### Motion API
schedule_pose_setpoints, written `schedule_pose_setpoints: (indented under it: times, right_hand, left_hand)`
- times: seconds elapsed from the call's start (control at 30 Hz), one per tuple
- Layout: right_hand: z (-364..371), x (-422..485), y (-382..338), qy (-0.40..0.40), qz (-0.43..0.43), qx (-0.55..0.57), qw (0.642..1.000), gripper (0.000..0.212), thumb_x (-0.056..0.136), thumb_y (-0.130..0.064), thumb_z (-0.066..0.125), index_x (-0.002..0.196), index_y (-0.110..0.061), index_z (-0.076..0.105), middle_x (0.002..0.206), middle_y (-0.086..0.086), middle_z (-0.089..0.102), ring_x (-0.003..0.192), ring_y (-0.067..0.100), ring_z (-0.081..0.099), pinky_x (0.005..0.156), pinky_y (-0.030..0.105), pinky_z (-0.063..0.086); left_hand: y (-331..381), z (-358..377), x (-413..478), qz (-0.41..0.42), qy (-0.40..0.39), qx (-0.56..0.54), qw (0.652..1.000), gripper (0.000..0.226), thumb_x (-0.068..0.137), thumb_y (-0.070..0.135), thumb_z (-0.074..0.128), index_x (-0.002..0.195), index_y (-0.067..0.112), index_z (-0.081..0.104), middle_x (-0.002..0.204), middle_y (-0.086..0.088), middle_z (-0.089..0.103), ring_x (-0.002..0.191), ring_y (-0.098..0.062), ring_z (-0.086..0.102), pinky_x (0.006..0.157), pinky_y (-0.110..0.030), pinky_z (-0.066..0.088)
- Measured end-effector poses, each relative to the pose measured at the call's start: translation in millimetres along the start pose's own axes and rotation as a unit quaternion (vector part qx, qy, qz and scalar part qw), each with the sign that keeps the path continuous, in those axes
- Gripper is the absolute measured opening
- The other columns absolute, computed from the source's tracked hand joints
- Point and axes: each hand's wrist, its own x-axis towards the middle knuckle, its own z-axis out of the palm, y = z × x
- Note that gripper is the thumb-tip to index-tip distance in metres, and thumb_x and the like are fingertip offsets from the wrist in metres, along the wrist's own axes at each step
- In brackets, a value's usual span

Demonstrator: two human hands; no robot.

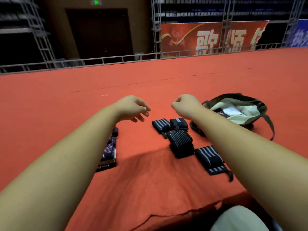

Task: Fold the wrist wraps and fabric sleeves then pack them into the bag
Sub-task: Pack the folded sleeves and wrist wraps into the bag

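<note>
Wrist wraps (180, 142): folded ribbed black blocks, grey-striped.

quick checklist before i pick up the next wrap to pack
1. Left hand free: ok, fingers relaxed, holds nothing.
2. Right hand free: ok, curled, nothing seen in it.
3. Bag open: ok, mouth gapes, items inside.
4. Middle wrap folded: ok, compact bundle.
5. Nearest wrap tidy: not ok, strap tail trails loose.
6. Fabric sleeves folded: cannot tell, left forearm hides most.
</note>
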Motion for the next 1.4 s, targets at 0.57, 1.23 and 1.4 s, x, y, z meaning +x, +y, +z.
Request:
schedule_pose_setpoints:
  times: [0.57, 1.23, 1.4]
  right_hand:
    - [209, -47, -127, -0.265, 0.022, 0.172, 0.949, 0.041, 0.098, -0.044, 0.066, 0.105, -0.004, 0.069, 0.103, 0.013, 0.074, 0.083, 0.031, 0.072, 0.065, 0.034, 0.054]
    - [268, -58, -108, -0.31, 0.096, 0.277, 0.905, 0.016, 0.082, -0.013, 0.086, 0.09, -0.016, 0.072, 0.075, 0.0, 0.069, 0.068, 0.02, 0.057, 0.062, 0.027, 0.042]
    - [276, -65, -99, -0.319, 0.069, 0.348, 0.879, 0.039, 0.08, -0.005, 0.084, 0.107, -0.022, 0.062, 0.094, 0.004, 0.078, 0.082, 0.02, 0.07, 0.072, 0.032, 0.051]
  left_hand:
    - [-192, -47, -105, -0.138, 0.101, 0.202, 0.964, 0.018, 0.097, 0.019, 0.072, 0.114, 0.022, 0.078, 0.114, -0.002, 0.077, 0.102, -0.023, 0.069, 0.087, -0.03, 0.051]
    - [-194, -26, -77, -0.15, -0.045, 0.348, 0.924, 0.058, 0.081, 0.03, 0.089, 0.13, 0.015, 0.062, 0.126, -0.007, 0.069, 0.114, -0.03, 0.064, 0.087, -0.034, 0.049]
    - [-202, -32, -84, -0.148, -0.059, 0.326, 0.932, 0.073, 0.077, 0.035, 0.092, 0.143, 0.029, 0.06, 0.134, 0.001, 0.067, 0.12, -0.026, 0.062, 0.102, -0.039, 0.051]
